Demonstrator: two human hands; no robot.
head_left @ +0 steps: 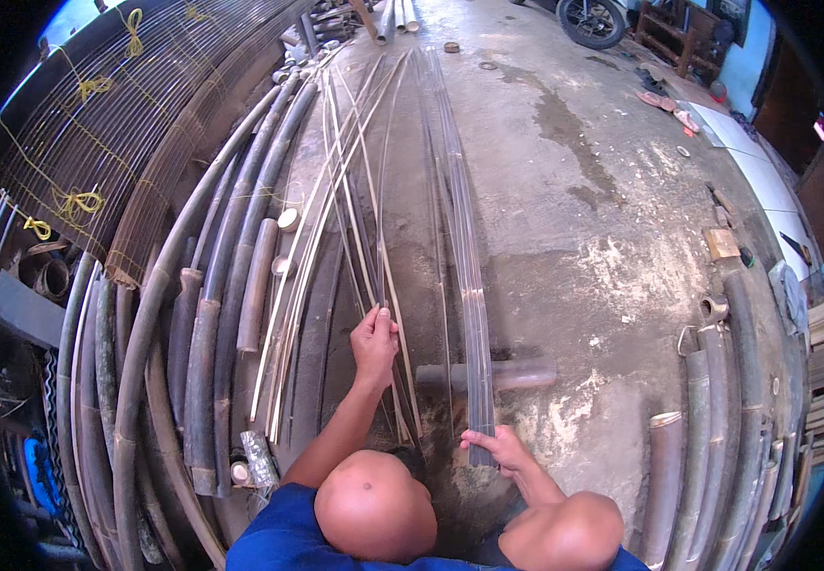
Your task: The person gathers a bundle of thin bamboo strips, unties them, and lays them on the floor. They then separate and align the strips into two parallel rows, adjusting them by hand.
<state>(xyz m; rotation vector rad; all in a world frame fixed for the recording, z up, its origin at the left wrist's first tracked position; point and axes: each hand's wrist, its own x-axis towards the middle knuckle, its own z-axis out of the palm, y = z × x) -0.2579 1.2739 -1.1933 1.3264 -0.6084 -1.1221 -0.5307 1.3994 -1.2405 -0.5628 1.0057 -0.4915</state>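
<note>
My left hand [375,346] is closed, fingers pinched around a thin dark bamboo strip [381,266] that runs away from me along the floor. Lower and to the right, my right hand [505,448] grips the near end of a flat bundle of long dark bamboo strips [465,257]. The bundle stretches far across the concrete. Left of it, loose pale bamboo strips [307,257] fan out and cross one another. A short bamboo piece [524,373] lies crosswise beneath the bundle.
Long bamboo poles [212,333] lie along the left, below a slatted bamboo blind [127,124] tied with yellow cord. More bamboo poles [702,428] lie at the right. A shiny crumpled packet [260,460] sits near my left knee. A motorbike wheel [592,21] stands far back.
</note>
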